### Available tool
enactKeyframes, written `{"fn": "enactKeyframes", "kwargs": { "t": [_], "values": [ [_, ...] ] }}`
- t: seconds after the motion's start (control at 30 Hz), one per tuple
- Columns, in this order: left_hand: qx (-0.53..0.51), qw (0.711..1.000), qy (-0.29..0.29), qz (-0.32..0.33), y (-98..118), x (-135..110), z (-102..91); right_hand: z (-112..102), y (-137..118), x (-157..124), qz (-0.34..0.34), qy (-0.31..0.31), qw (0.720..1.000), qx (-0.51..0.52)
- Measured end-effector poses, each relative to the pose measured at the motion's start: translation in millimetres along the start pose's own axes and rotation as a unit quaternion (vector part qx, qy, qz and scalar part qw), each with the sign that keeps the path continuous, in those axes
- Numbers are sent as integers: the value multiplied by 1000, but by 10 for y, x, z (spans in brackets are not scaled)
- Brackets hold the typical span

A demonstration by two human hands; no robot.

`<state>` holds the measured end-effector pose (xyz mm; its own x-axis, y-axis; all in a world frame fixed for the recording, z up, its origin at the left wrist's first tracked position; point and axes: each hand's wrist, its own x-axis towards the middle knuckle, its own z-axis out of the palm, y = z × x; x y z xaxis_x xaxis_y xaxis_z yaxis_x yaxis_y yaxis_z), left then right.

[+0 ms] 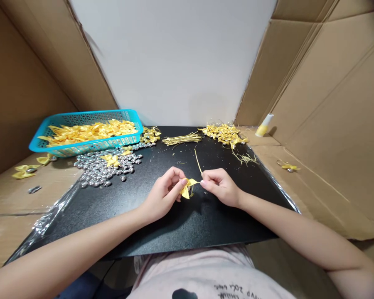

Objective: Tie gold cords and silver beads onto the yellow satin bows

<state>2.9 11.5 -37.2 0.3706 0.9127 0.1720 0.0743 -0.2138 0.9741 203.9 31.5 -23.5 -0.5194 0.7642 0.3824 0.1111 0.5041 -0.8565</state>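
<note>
Between thumb and fingers, my left hand pinches a yellow ribbon bow above the black tabletop. My right hand is closed on a thin gold-yellow tie. One stretch of the tie runs across to the bow, and its free end sticks up above my right fingers. The back of the bow is partly hidden by my left fingers. Beyond my hands lies a bundle of similar gold ties.
A turquoise basket of yellow bows stands back left, with silver beads heaped before it. Back right are a pile of beaded bows, tie scraps and a yellow-and-white cone. Cardboard walls rise on both sides.
</note>
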Motion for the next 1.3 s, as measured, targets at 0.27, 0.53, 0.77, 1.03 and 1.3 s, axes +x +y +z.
{"fn": "enactKeyframes", "kwargs": {
  "t": [0.27,0.53,0.77,1.03,1.3],
  "values": [
    [3,999,35,-16,4,33,-14,11,-13,-23,-66,43,996,-51],
    [11,995,91,-33,-14,98,-69,-10,15,-42,-74,68,995,-10],
    [64,991,116,-7,-21,110,-127,-35,60,-68,-62,120,990,41],
    [164,973,138,86,-17,139,-256,-180,168,79,-17,264,953,149],
    [156,976,119,90,1,117,-234,-367,214,225,56,324,916,231]
  ]
}}
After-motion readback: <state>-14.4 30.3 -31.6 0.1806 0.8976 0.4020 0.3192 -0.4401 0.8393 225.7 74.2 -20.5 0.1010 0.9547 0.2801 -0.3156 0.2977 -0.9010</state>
